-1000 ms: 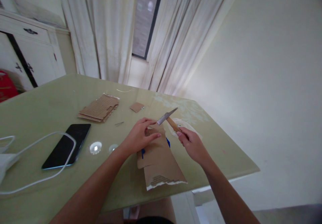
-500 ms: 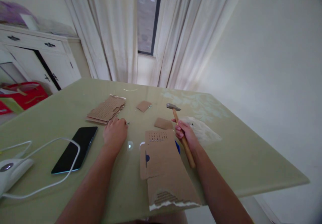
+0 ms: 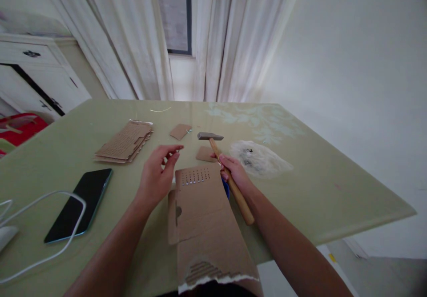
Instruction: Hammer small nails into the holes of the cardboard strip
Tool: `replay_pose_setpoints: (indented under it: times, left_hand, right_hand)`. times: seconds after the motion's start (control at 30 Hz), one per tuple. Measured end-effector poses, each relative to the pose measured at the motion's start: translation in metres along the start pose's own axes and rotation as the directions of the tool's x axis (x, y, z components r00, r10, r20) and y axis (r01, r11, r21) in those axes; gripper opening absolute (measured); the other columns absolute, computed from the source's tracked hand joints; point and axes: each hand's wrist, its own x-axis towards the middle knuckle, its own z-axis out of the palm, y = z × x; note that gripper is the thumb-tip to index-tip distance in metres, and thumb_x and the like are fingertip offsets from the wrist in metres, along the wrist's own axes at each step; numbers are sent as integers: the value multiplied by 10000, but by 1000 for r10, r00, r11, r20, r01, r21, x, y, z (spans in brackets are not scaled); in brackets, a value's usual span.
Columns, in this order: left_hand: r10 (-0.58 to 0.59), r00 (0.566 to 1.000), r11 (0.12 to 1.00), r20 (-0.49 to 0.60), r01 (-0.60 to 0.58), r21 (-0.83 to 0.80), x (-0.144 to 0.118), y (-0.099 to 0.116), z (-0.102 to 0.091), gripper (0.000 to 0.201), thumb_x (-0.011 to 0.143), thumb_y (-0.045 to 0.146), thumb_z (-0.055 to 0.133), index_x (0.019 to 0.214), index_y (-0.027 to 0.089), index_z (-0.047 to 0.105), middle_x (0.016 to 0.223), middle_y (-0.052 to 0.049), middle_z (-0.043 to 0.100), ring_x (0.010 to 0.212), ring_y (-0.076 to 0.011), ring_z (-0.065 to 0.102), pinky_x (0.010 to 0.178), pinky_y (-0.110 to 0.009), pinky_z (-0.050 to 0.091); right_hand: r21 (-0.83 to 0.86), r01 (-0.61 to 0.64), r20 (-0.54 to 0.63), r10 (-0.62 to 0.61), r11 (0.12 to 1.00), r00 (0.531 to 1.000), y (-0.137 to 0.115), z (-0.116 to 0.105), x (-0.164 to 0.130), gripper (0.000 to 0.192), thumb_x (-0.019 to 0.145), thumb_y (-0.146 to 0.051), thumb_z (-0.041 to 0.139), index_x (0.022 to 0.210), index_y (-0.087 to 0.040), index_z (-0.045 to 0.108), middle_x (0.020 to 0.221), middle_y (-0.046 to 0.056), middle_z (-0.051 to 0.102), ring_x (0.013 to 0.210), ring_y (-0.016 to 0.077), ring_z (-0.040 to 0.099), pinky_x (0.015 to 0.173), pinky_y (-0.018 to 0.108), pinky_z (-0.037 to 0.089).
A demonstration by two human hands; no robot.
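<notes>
My right hand [image 3: 233, 172] grips the wooden handle of a hammer [image 3: 211, 137]; its metal head hangs just beyond a long cardboard piece [image 3: 203, 217]. That cardboard lies in front of me on the green table [image 3: 300, 190] and has rows of small dots near its far end. Something blue [image 3: 227, 188] peeks out from under its right edge. My left hand [image 3: 156, 174] is raised at the cardboard's far left corner, thumb and forefinger pinched as if on a thin nail too small to see clearly.
A stack of cardboard sheets [image 3: 123, 141] and two small scraps [image 3: 180, 131] [image 3: 204, 154] lie farther back. A dark phone [image 3: 78, 203] and a white cable [image 3: 40, 206] are at the left. A white smear [image 3: 260, 159] marks the table at the right.
My left hand left the cardboard, reached left to a nail on the table, then came back raised and pinched. The hammer swung from blurred motion to a steady hold. The view shifted.
</notes>
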Motion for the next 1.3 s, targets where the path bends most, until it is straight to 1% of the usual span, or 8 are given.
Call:
replay_pose_setpoints:
  times: [0.1,0.2,0.27,0.4,0.63,0.93,1.17,1.3]
  left_hand:
    - [42,996,986,72,-30,-164,-9,23,0,182,1010,359,639,1021,226,763,967,-28,791,833,-186,663,762,-311,494]
    - [15,990,971,143,20,-238,-13,30,-3,167,949,382,738,954,225,796,890,-17,800,782,-179,664,725,-301,488]
    - [15,980,973,197,31,-229,-14,31,-5,172,925,393,766,924,230,820,859,-16,797,735,-171,643,682,-295,473]
    - [50,963,986,263,-5,-166,-15,32,-6,172,906,415,785,899,258,854,767,-2,768,637,-152,571,639,-304,422]
    - [112,947,981,302,-56,-186,-16,35,-3,114,921,381,791,919,285,853,786,29,782,625,-133,575,673,-305,405]
    - [105,947,987,303,-61,-152,-17,34,-1,139,937,401,779,933,282,851,777,17,756,653,-148,572,673,-305,398]
    - [86,953,982,290,-31,-188,-18,34,0,143,930,391,774,929,270,850,779,9,764,648,-147,572,637,-295,409]
    - [113,941,979,320,-50,-200,-19,34,-1,115,935,376,783,936,281,848,778,23,764,630,-137,567,624,-292,405]
  right_hand:
    - [47,7,24,-8,999,1000,1,5,-3,437,831,-511,861,1089,-162,804,618,-88,518,404,47,414,384,187,318]
    - [63,-8,58,4,998,998,3,8,-2,469,798,-541,885,1060,-160,808,600,-88,535,394,45,422,379,186,300]
    - [58,-12,64,9,998,998,5,8,-1,481,788,-552,893,1054,-161,810,588,-89,544,393,47,430,379,186,296]
    - [38,-14,56,11,999,998,7,8,0,470,802,-551,880,1066,-169,810,576,-90,548,396,53,439,383,190,302]
    - [25,13,54,-14,1000,998,8,8,0,516,768,-595,898,1051,-174,811,574,-90,547,406,54,422,384,188,293]
    - [-14,8,59,-7,1000,998,8,7,-1,490,812,-578,854,1089,-176,812,551,-86,557,400,56,421,388,181,293]
    - [-74,-9,39,12,997,999,6,7,-1,469,834,-573,823,1095,-184,814,578,-80,564,402,61,411,380,187,289]
    - [-73,-6,43,9,997,999,7,5,0,464,842,-578,832,1094,-189,812,586,-79,561,405,60,406,386,188,287]
